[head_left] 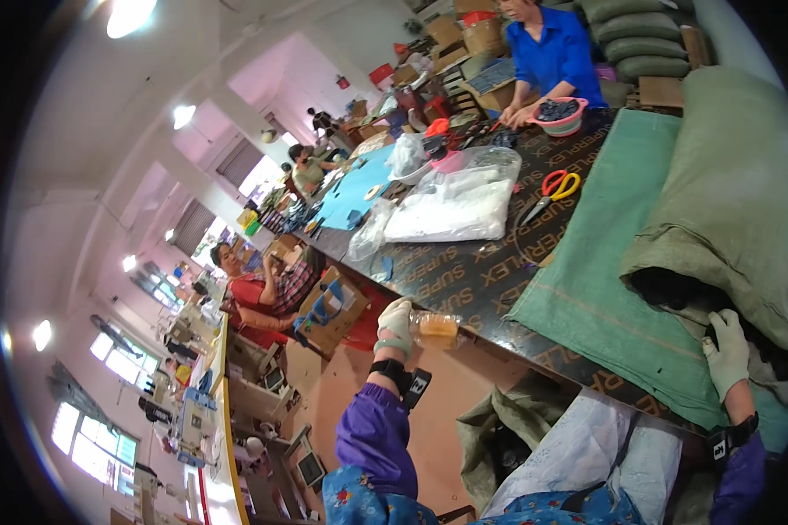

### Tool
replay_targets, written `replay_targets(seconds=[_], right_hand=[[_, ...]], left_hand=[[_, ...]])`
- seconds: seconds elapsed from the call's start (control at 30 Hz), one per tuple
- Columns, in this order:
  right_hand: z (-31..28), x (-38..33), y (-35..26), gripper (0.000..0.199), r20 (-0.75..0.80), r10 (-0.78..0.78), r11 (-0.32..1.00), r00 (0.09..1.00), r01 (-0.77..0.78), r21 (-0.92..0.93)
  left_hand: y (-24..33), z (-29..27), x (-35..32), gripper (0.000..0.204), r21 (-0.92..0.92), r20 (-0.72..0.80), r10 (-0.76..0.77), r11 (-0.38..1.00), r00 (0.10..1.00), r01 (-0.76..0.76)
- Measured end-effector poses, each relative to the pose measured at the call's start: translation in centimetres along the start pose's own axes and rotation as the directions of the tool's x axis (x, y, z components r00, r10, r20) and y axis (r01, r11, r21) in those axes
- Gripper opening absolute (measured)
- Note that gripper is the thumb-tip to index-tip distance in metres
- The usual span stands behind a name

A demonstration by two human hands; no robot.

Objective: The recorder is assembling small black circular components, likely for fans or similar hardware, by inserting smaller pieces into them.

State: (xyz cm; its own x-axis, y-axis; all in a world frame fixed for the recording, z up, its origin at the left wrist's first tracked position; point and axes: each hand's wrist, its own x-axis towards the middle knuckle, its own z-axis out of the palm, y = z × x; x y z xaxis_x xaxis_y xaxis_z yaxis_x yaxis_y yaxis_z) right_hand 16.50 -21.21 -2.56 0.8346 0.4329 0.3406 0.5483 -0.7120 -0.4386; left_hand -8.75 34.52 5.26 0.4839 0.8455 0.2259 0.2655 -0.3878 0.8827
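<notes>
Head view: left hand (395, 322) clamps clear plastic bottle of amber liquid (436, 328) at dark table edge (464, 280); right hand (728, 352) grips big green woven sack's (727, 192) open mouth. Sack full, unclosed; work looks barely begun.

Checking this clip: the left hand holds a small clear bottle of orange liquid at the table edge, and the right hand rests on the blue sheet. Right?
Not quite. The head view shows the right hand at the open mouth of the green sack, not on a blue sheet. The left hand does hold the small clear bottle at the table edge.
</notes>
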Motion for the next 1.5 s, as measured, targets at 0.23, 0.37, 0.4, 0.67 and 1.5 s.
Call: replay_targets(seconds=[0.23, 0.37, 0.4, 0.67, 1.5], right_hand=[[-1.1, 0.4, -2.2, 0.041, 0.031, 0.064, 0.998, 0.997, -0.064, -0.007], [-1.5, 0.5, -1.8, 0.040, 0.015, 0.051, 0.999, 0.999, -0.051, -0.016], [-1.4, 0.4, -1.8, 0.040, 0.014, 0.044, 0.999, 0.999, -0.044, -0.016], [-1.1, 0.4, -2.7, 0.042, 0.032, 0.026, 0.999, 0.999, -0.025, -0.027], [-4.6, -3.8, -0.5, 0.027, -0.197, 0.193, 0.977, 0.961, -0.169, 0.132]], left_hand=[[-1.3, 7.1, 7.9, 0.012, -0.021, 0.045, -0.197, 0.980, 0.979, 0.198], [-1.1, 10.9, 10.6, 0.014, 0.113, 0.146, -0.239, 0.968, 0.960, 0.223], [-1.1, 11.6, 10.9, 0.015, 0.118, 0.191, -0.200, 0.977, 0.961, 0.180], [-0.7, 12.9, 12.9, 0.026, 0.411, -0.100, 0.426, 0.841, 0.899, -0.352], [15.8, 28.7, -25.5, 0.037, -0.238, 0.711, 0.598, 0.699, 0.370, -0.674]])
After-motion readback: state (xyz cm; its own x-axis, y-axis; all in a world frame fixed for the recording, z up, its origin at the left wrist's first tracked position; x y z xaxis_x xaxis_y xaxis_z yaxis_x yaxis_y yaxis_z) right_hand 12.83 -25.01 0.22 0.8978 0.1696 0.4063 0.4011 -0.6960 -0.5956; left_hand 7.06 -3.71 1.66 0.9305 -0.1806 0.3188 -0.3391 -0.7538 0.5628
